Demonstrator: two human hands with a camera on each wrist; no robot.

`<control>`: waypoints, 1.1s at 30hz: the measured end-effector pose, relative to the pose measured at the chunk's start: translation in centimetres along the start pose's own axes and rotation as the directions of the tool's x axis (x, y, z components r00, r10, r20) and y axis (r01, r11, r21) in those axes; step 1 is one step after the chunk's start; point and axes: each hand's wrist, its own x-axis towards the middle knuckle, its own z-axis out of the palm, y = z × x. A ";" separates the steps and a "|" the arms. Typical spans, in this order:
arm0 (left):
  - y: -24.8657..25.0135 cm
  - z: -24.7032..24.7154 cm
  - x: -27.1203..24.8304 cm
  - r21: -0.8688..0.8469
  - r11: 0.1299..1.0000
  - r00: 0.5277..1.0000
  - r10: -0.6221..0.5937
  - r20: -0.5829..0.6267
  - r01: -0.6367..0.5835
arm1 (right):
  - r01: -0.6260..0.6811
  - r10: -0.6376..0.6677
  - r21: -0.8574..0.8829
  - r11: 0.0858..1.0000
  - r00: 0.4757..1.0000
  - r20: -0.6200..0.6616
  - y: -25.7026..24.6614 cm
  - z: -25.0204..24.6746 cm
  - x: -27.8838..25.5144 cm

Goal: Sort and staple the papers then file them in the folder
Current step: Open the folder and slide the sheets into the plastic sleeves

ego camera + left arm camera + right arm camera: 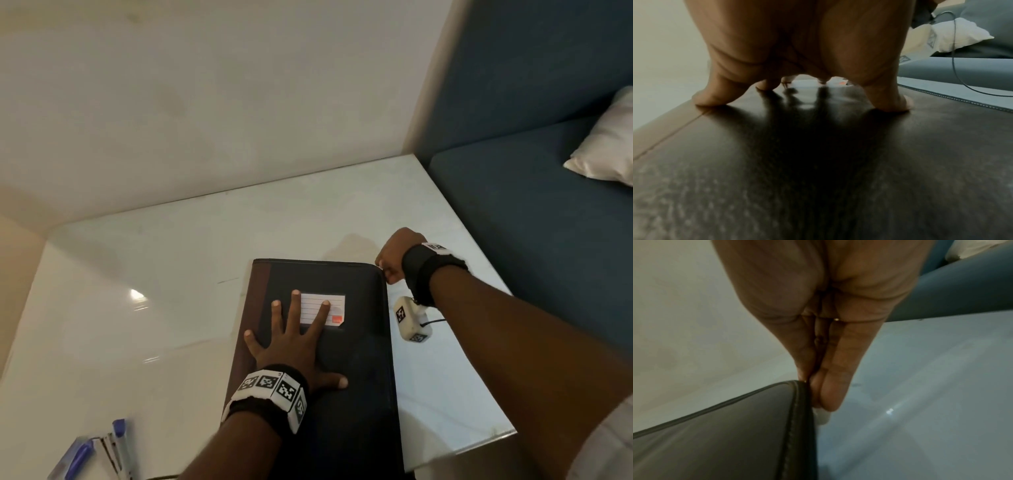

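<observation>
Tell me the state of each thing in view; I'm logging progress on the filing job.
folder: closed, flat on the table.
left hand: fingers spread, pressing the folder's cover.
right hand: pinching something at the folder's far right corner, likely a zip pull; too small to tell.
label: in the cover's window, lines blank.
stapler: on the table's near left, untouched.
pillow: lying on the blue seat.
</observation>
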 end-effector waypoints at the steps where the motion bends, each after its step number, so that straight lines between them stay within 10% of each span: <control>1: -0.1 0.1 0.0 -0.005 1.000 1.000 0.005 0.003 -0.005 | 0.016 -0.019 -0.059 0.998 0.999 -0.048 -0.9 0.2 0.2; 24: -0.9 0.9 -0.2 -0.106 0.991 0.994 0.066 -0.089 -0.076 | 0.269 -0.251 -0.210 0.940 0.962 0.109 -22.1 7.4 0.4; 33: -0.8 0.7 -0.2 -0.103 0.992 0.994 0.067 -0.086 -0.076 | 0.268 -0.249 -0.164 0.949 0.960 0.128 -22.5 9.5 1.8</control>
